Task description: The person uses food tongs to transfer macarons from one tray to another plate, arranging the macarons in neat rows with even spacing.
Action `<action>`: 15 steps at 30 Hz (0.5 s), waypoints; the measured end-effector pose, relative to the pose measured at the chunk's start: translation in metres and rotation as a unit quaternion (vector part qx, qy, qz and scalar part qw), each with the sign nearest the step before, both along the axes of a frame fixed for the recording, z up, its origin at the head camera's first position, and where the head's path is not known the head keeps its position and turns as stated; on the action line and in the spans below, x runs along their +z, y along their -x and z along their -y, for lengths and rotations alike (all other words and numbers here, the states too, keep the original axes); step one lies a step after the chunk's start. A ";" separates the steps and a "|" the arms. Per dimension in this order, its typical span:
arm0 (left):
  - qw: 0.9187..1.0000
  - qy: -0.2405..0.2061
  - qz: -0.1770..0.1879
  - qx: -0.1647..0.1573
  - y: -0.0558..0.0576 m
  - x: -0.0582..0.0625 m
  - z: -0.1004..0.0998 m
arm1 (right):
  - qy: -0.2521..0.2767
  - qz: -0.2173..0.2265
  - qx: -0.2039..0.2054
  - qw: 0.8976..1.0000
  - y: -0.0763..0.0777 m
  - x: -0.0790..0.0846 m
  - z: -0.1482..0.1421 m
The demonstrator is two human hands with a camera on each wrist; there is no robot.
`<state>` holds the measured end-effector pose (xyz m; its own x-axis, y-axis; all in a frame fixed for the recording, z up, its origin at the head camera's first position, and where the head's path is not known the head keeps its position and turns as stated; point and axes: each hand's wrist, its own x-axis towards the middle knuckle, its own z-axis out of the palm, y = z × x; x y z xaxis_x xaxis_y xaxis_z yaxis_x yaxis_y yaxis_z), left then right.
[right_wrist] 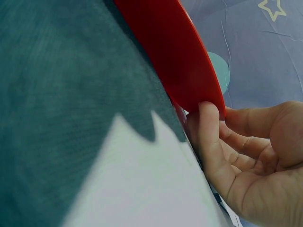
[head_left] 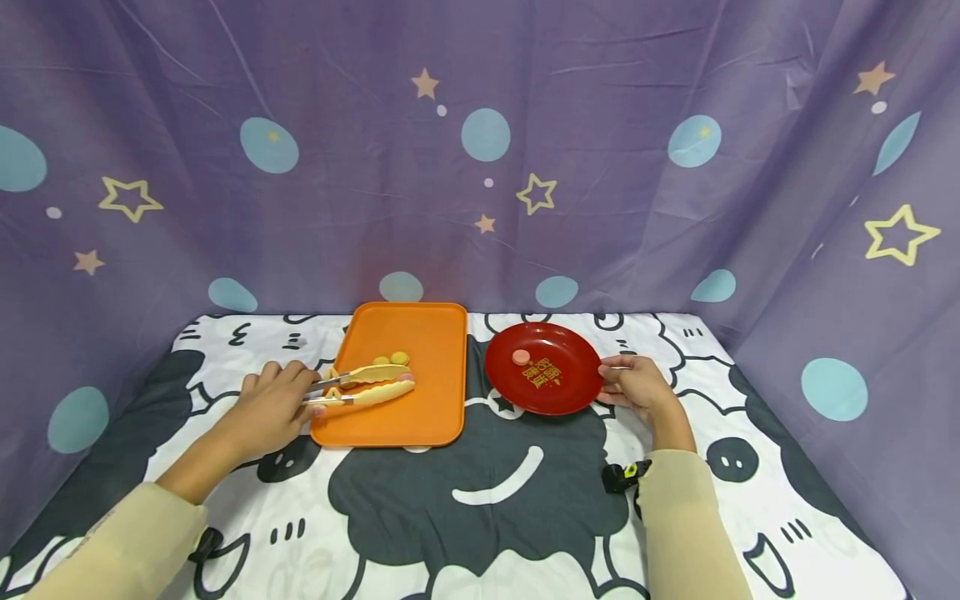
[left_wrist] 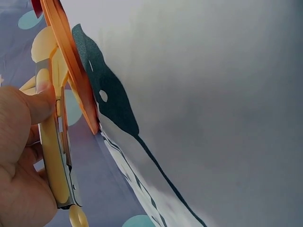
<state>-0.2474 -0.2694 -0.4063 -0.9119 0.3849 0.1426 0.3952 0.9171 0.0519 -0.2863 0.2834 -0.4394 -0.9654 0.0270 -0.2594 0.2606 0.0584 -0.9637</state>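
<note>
My left hand (head_left: pixel 272 410) grips a pair of yellow-and-metal tongs (left_wrist: pixel 53 165), whose pale yellow tips reach over the orange tray (head_left: pixel 427 417). A small pink disc (head_left: pixel 406 377) shows at the ends of the tips, partly hidden; whether they pinch it I cannot tell. Just beyond the tips, two small yellow discs (head_left: pixel 400 357) lie on the tray. On the right, my right hand (head_left: pixel 637 386) pinches the rim of a round red plate (head_left: pixel 573 392) between thumb and fingers. Another pink disc (head_left: pixel 521 357) lies on this plate, left of its gold lettering.
A black-and-white cartoon cloth (head_left: pixel 420 508) covers the table. Behind it hangs a purple curtain (head_left: pixel 600 233) with stars and blue dots. Tray and plate stand side by side, a narrow strip of cloth between them.
</note>
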 end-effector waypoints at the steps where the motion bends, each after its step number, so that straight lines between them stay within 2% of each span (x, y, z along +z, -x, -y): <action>1: 1.000 0.001 -0.001 0.000 0.000 0.000 0.000 | 0.000 0.000 0.000 1.000 0.000 0.000 0.000; 10: 1.000 0.005 -0.006 0.000 -0.001 0.001 -0.001 | -0.003 0.002 -0.002 1.000 0.000 0.001 0.000; 15: 0.999 0.011 -0.031 -0.010 -0.001 0.000 0.000 | -0.004 0.002 -0.002 1.000 0.000 0.001 0.000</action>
<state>-0.2467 -0.2696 -0.4064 -0.8942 0.4059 0.1889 0.4144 0.9100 0.0066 -0.2868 0.2834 -0.4385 -0.9640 0.0329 -0.2639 0.2655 0.0655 -0.9619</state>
